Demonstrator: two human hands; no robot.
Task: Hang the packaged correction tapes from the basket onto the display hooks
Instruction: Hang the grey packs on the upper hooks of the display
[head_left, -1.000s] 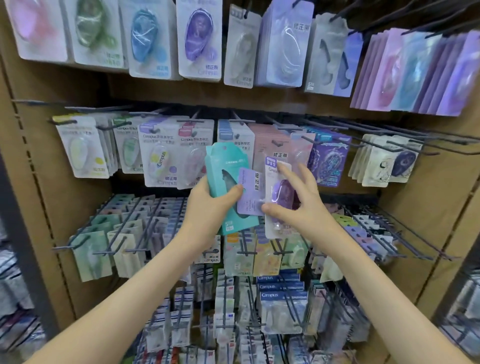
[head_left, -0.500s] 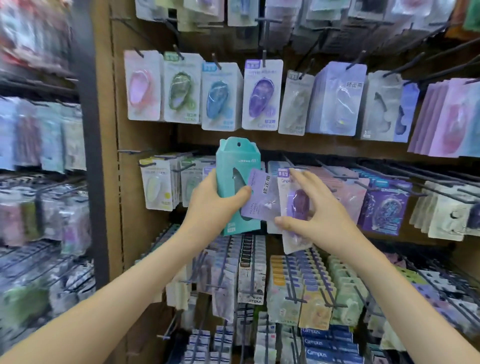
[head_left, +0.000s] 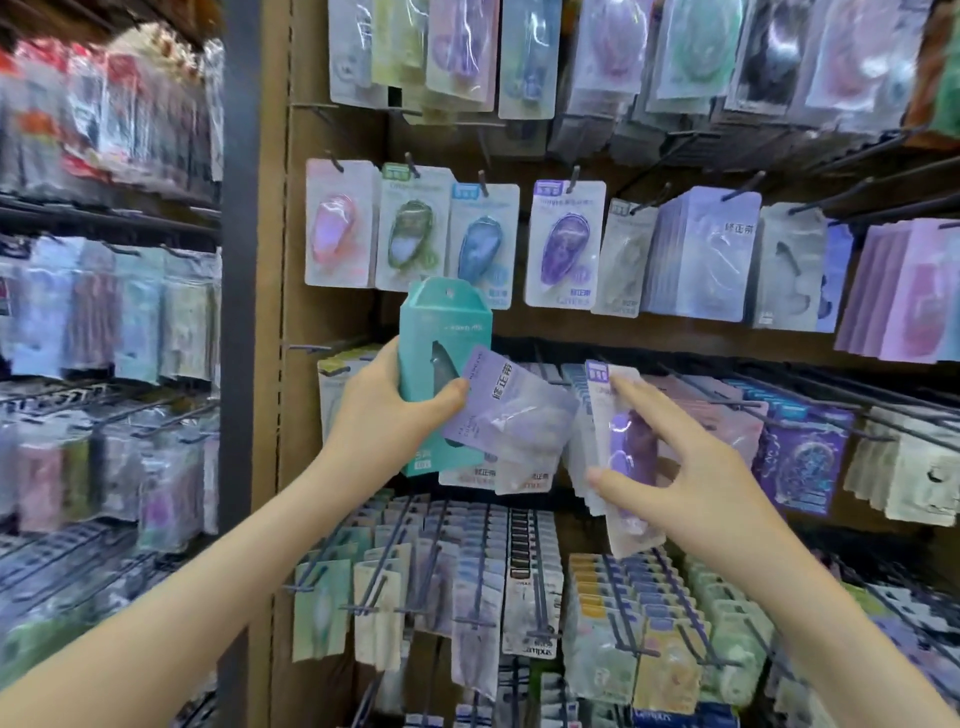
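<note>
Sorting, centre frame: gripping teal box (head_left: 441, 332) and lilac pack (head_left: 511, 415) in left hand (head_left: 384, 413), pinching purple pack (head_left: 629, 457) in right hand (head_left: 693, 486); next, probably threading its hole onto upper-centre hook (head_left: 573, 176)

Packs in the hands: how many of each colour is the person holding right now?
Teal box: 1, gripped by the left hand.
Lilac flat pack: 1, also in the left hand.
Purple blister pack: 1, held by the right hand.
Total: 3.
</note>
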